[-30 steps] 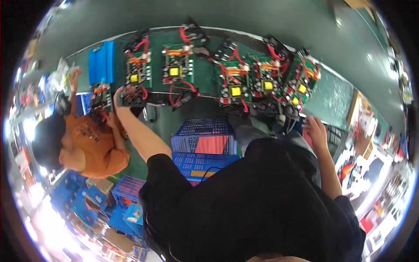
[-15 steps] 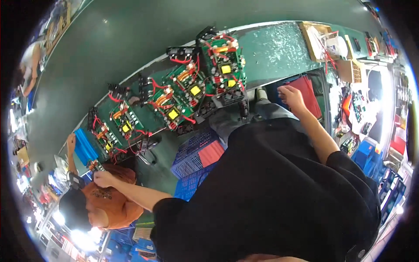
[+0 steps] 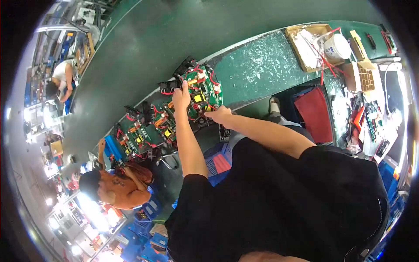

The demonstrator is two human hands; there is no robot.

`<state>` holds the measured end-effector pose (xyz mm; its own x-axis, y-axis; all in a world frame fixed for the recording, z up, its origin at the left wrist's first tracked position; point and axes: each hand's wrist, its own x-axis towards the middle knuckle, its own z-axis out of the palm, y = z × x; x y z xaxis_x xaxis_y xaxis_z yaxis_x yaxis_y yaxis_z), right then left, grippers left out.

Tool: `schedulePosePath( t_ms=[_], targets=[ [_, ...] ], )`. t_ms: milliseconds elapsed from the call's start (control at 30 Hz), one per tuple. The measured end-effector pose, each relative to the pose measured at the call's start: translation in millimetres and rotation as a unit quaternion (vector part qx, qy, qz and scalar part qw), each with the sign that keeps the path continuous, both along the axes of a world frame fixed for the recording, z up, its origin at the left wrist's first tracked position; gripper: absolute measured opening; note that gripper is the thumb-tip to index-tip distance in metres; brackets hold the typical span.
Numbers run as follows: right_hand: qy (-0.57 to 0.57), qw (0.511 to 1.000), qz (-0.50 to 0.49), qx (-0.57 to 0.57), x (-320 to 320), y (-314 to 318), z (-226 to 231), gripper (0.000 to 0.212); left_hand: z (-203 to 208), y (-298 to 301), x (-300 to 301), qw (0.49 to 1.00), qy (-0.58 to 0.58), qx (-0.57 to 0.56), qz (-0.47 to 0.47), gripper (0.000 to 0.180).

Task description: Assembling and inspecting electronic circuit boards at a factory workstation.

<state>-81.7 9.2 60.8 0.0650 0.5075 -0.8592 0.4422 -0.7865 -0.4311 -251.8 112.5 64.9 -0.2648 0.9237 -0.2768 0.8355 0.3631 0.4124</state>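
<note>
Both my hands are on the nearest circuit board (image 3: 212, 87), a green board with yellow-wrapped transformers, red wires and black parts, on the bench. My left hand (image 3: 181, 99) grips its left side, thumb stretched along the top and the other fingers partly hidden. At the board's near right edge, my right hand (image 3: 221, 115) is closed on it, fingertips pointing left among the parts. Beyond my left forearm, similar circuit boards (image 3: 168, 131) stand in a row along the bench, partly covered by that arm.
On the right part of the green bench (image 3: 257, 65) stand a cardboard tray (image 3: 301, 63) and a white tub (image 3: 337, 46). A red sheet (image 3: 313, 113) lies in a bin below. Blue crates (image 3: 214, 166) are under the bench. A co-worker in orange (image 3: 124, 190) sits at left.
My left hand has come from the far left, near the co-worker, to the nearest board. My right hand has moved left from above the red sheet to that board. The view has shifted.
</note>
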Motion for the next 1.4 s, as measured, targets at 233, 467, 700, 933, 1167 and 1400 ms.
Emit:
schedulePosePath(
  t_ms=[233, 467, 700, 933, 1167, 1400],
  targets=[
    [-0.102, 0.991, -0.081, -0.013, -5.6, 16.0, 8.5, 0.077, -9.8, 21.0, 19.9, 0.996, -0.083, 0.020, -0.012, 0.071],
    [-0.090, 0.974, -0.090, 0.189, -15.9, 2.5, -1.7, 0.047, -5.1, 0.0, -8.8, 0.982, -0.163, -0.056, -0.077, 0.093],
    [0.097, 0.957, -0.093, 0.258, 19.2, 21.0, 59.1, 0.048, -16.6, 12.6, -10.7, 0.920, -0.372, -0.111, 0.054, 0.079],
    [0.089, 0.927, 0.021, 0.365, 111.4, 43.4, 81.9, 0.036, 64.6, -16.2, 81.4, 0.854, -0.506, 0.043, 0.115, 0.054],
    [-0.042, 0.891, 0.035, 0.450, 309.6, 47.5, 27.0, 0.048, 53.7, -16.8, 272.2, 0.861, -0.485, 0.142, 0.065, 0.060],
    [-0.123, 0.927, 0.046, 0.350, 333.5, 29.3, -20.7, 0.055, -52.6, -37.1, 293.4, 0.938, -0.334, 0.066, 0.061, 0.059]
  ],
)
